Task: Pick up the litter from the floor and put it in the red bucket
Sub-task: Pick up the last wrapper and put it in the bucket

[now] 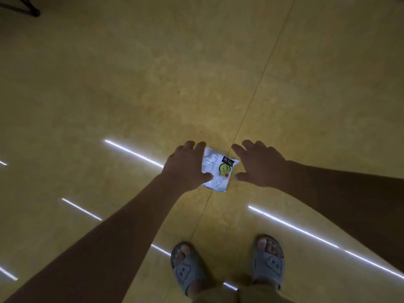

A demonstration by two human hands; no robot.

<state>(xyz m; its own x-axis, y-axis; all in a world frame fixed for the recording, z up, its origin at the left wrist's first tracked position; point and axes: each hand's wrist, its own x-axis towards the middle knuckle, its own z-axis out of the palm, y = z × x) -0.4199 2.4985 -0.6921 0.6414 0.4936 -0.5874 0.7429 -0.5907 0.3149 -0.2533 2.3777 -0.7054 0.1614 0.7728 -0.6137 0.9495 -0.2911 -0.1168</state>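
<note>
1. Head view: A person reaches both bare arms down toward a small silver-white snack packet (217,169) lying flat on a glossy yellow floor (153,84), on a thin dark seam (258,84) that runs diagonally across the surface.

2. The left hand (185,165) is spread palm-down over the packet's left edge, fingers splayed and slightly curled, the thumb lying across the wrapper's lower left side. Whether the hand has closed a grip on the packet or merely rests against it cannot be told from this angle.

3. The right hand (260,165) hangs just beside the packet's right edge, fingers wide apart and holding nothing; its thumb tip sits near the wrapper's lower right corner, and contact cannot be made out.

4. The packet carries a dark label at its upper right corner and a round green design below it; small print runs down the lower half, too fine to read.

5. Nearer the camera, two feet in grey slide sandals stand on the floor: the left sandal (185,270) and the right sandal (269,261), each with a small face-like pattern on the strap.

6. Bright white streaks of reflected light (133,153) cross the floor on either side of the arms.

7. A dark stand leg (32,12) cuts into the top left corner, well apart from the hands.
</note>
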